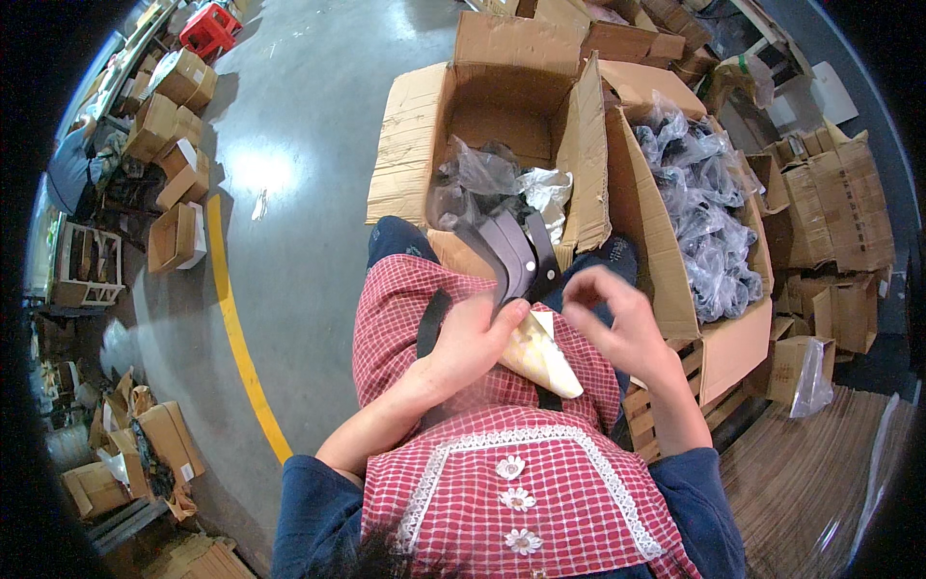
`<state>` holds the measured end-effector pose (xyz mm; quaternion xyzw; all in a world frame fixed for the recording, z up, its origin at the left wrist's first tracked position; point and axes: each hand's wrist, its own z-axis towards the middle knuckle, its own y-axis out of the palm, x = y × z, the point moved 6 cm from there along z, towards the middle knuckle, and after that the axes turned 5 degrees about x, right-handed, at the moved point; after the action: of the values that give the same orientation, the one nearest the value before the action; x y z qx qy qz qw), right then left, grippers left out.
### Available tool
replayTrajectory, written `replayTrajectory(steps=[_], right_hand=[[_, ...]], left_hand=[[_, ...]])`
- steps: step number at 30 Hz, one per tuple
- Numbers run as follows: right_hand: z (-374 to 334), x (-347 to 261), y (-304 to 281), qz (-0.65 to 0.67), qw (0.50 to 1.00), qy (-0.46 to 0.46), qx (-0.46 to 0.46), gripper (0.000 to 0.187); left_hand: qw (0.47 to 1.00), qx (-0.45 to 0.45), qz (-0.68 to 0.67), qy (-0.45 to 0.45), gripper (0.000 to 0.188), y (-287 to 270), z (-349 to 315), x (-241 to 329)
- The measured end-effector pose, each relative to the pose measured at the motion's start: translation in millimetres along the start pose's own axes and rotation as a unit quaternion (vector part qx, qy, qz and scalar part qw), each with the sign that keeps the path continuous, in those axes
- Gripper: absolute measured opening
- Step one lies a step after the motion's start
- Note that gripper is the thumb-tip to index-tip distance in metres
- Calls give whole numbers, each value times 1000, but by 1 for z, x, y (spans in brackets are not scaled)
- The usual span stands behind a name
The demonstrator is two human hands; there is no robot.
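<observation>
My left hand [471,345] is closed on a dark grey curved plastic piece [508,253] and a pale yellow sheet of sticker backing [542,359], both over my lap. The plastic piece has a small white round dot on it. A second dark strip [543,253] with a similar dot lies close against its right side. To the right of the sheet, my right hand [622,323] is raised with fingers curled toward the thumb in a pinch, slightly blurred. Whatever sits between those fingertips is too small to make out.
Between my knees stands an open cardboard box [590,164] with clear bags [477,174] inside. Right of it, another box [648,227] is full of bagged dark parts [709,212]. Flattened cardboard [820,482] is stacked at lower right. A yellow floor line [236,328] runs along the left.
</observation>
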<state>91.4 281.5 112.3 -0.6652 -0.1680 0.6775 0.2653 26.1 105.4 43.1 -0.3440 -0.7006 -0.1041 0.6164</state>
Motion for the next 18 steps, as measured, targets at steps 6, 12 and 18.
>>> replayTrajectory(steps=[6,12,18], right_hand=[[-18,11,18,-11,990,57,-129,23],[-21,29,23,33,986,89,-134,25],[-22,23,22,-21,991,105,-74,19]], left_hand=[[996,44,20,78,25,-2,-4,9],[992,49,-24,113,26,-6,-13,34],[995,45,-22,84,26,-5,-11,23]])
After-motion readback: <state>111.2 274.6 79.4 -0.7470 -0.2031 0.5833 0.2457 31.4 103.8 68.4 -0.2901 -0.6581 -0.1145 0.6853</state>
